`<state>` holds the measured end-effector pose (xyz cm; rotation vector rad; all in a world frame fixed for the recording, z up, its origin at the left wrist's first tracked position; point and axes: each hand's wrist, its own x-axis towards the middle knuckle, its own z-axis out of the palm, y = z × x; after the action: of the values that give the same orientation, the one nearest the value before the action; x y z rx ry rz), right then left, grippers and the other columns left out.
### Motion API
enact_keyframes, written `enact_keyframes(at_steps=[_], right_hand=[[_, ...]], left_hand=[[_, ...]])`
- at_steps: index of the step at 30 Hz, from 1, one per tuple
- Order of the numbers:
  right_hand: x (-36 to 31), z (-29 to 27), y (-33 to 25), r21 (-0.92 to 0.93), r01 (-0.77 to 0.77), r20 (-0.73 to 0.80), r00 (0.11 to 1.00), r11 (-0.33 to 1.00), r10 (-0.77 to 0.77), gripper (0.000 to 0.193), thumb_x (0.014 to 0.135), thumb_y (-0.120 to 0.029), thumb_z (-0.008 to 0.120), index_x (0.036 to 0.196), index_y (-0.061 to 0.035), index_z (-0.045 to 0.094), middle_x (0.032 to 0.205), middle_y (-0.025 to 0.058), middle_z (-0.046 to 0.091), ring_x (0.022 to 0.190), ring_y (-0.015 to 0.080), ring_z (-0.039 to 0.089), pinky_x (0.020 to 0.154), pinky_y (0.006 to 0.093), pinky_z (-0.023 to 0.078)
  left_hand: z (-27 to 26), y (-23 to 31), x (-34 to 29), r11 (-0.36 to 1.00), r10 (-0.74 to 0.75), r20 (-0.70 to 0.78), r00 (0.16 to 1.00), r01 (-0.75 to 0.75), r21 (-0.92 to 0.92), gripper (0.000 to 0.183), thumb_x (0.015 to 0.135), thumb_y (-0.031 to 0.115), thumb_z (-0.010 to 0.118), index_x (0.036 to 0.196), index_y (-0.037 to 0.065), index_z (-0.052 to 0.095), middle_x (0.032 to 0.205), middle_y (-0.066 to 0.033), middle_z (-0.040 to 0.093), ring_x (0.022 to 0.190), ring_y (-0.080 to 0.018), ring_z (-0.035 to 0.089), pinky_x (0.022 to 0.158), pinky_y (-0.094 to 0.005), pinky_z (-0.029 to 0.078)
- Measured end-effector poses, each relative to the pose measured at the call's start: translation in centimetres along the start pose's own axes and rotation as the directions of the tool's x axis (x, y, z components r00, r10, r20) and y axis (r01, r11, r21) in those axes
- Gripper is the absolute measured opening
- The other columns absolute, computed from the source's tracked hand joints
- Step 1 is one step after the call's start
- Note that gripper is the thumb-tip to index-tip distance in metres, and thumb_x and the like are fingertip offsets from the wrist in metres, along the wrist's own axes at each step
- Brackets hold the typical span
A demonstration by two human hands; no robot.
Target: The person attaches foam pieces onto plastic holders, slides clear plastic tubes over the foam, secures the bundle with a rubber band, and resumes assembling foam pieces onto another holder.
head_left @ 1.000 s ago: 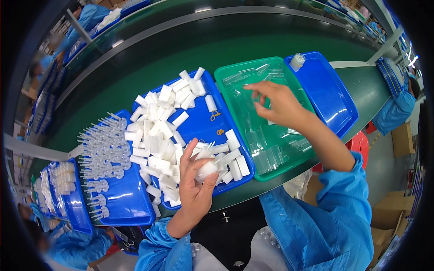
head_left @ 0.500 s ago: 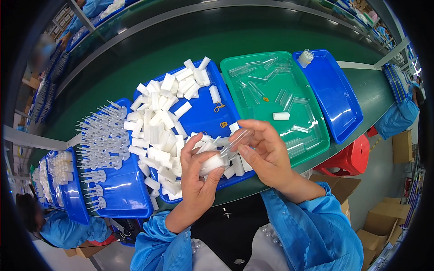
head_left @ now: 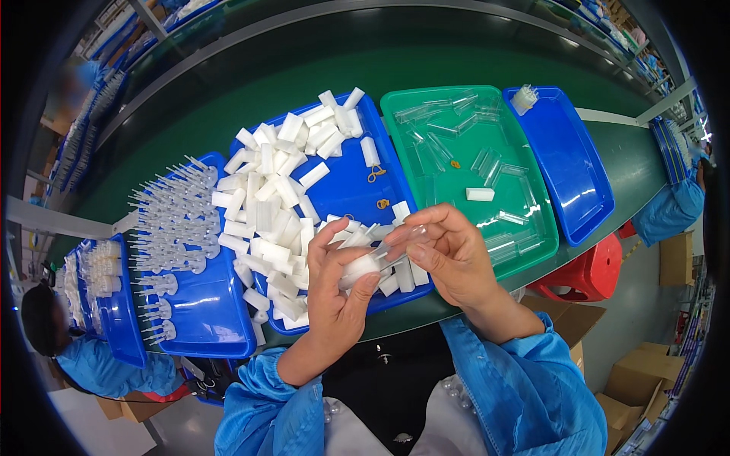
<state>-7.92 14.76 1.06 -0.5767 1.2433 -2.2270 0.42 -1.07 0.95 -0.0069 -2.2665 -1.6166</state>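
My left hand is closed round a short white cylinder, gripped between thumb and fingers. A clear thin-walled tube is pinched in my right hand. The tube's near end meets thin clear prongs beside the white cylinder; whether they are joined I cannot tell. Both hands hover over the near edge of a blue tray, which carries a heap of white blocks and yellow rubber bands. To the right, a green tray holds several clear tubes and one white block.
On the left, another blue tray bears many clear pronged parts standing upright. A far-right blue tray has a small pronged bundle in its corner. Beyond the table edge are a red stool, cardboard boxes and a co-worker.
The tube in my right hand has dipped a little, and its fingers have closed further over it. My left hand keeps its grip on the white cylinder. The whole view has shifted slightly.
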Motion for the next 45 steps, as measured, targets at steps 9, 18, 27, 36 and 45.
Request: enact_keyframes(at_steps=[9, 18, 27, 36, 45], right_hand=[[-0.3, 0.8, 0.6, -0.062, 0.068, -0.094, 0.993, 0.996, -0.073, 0.029, 0.084, -0.002, 0.059, 0.109, 0.0000, 0.047, 0.104, 0.0224, 0.060, 0.091, 0.0264, 0.063, 0.083, 0.0363, 0.049], [-0.6, 0.7, 0.1, -0.178, 0.128, -0.034, 0.990, 0.976, -0.136, 0.028, 0.082, 0.004, 0.058, 0.109, 0.0023, 0.048, 0.107, 0.0189, 0.059, 0.098, 0.0236, 0.061, 0.085, 0.0327, 0.050], [-0.5, 0.6, -0.2, -0.255, 0.131, -0.026, 0.990, 0.958, -0.142, 0.027, 0.082, 0.004, 0.059, 0.107, 0.0028, 0.049, 0.106, 0.0182, 0.059, 0.098, 0.0229, 0.061, 0.083, 0.0311, 0.051], [-0.2, 0.7, -0.8, -0.264, 0.012, -0.075, 0.997, 0.965, -0.033, 0.027, 0.084, 0.003, 0.058, 0.108, 0.0017, 0.049, 0.104, 0.0159, 0.060, 0.097, 0.0210, 0.061, 0.083, 0.0295, 0.050], [0.3, 0.2, -2.3, -0.708, 0.076, 0.062, 0.997, 0.702, -0.045, 0.022, 0.080, 0.001, 0.063, 0.100, 0.0013, 0.053, 0.100, 0.0161, 0.063, 0.092, 0.0217, 0.063, 0.082, 0.0332, 0.050]], left_hand=[[-0.1, -0.3, 0.1, 0.998, -0.003, -0.006, 1.000, 0.002, -0.062, 0.019, 0.089, 0.016, 0.054, 0.102, 0.003, 0.056, 0.126, -0.0168, 0.039, 0.107, -0.0241, 0.046, 0.086, -0.0328, 0.039], [0.1, -0.2, 0.1, 0.999, 0.024, -0.028, 0.999, -0.023, 0.024, 0.017, 0.090, 0.016, 0.052, 0.097, 0.001, 0.058, 0.124, -0.0153, 0.039, 0.094, -0.0218, 0.049, 0.083, -0.0320, 0.039], [0.3, -0.5, 0.1, 0.999, 0.046, -0.010, 0.999, -0.046, 0.018, 0.018, 0.091, 0.017, 0.052, 0.095, 0.001, 0.057, 0.119, -0.0156, 0.040, 0.085, -0.0188, 0.048, 0.074, -0.0299, 0.039], [0.2, 0.2, 0.1, 0.995, -0.007, 0.048, 0.999, 0.002, 0.095, 0.017, 0.090, 0.014, 0.051, 0.097, -0.001, 0.053, 0.122, -0.0180, 0.036, 0.084, -0.0214, 0.049, 0.075, -0.0322, 0.041], [-0.1, 0.1, 0.1, 0.990, -0.066, 0.108, 0.992, 0.052, 0.128, 0.016, 0.088, 0.009, 0.053, 0.099, -0.002, 0.052, 0.123, -0.0213, 0.034, 0.099, -0.0308, 0.048, 0.082, -0.0357, 0.040]])
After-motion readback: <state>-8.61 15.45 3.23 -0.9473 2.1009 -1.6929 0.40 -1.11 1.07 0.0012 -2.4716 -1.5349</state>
